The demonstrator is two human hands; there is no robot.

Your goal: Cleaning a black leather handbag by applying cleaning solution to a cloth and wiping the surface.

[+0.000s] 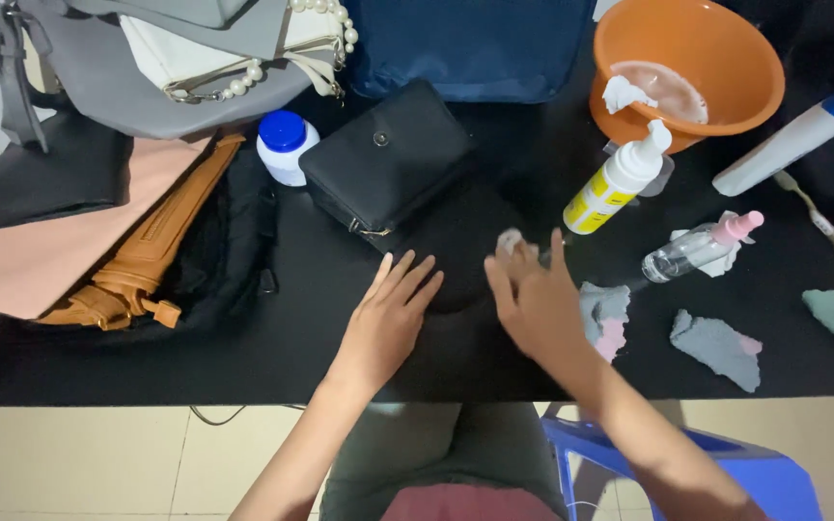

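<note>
On the black table covering (243,357), near its front edge, a black bag (456,260) lies flat and is pinned under the left hand (390,318), whose fingers are spread and pressed open on the dark surface, gripping nothing; the right hand (536,307) rests just beside it, its fingers curled around a small pale wad of cloth or tissue (511,240), which is pressed against the bag's upper right part.

For the wiping in hand to be done well, it is judged that the bag should be held still by the flat palm while the wad is moved in short, light strokes; the wad should be kept barely damp, since a soaked one could mark the material; seams and edges deserve slower passes.

The bag's surface looks matte and soft, and whether it is leather or fabric cannot be told; behind it a boxier black purse (386,164) with a round snap stands tilted; a white foam-pump bottle (615,183) with a yellow label lies slanted near the right hand; a clear spray bottle (697,249) with a pink cap lies on its side; an orange plastic basin (697,68) holds a crumpled white scrap; grey and pink rags (716,342) look fuzzy and torn-edged; a white jar (285,147) carries a blue lid; a tan strap bag (137,260) looks stiff and stitched.
</note>
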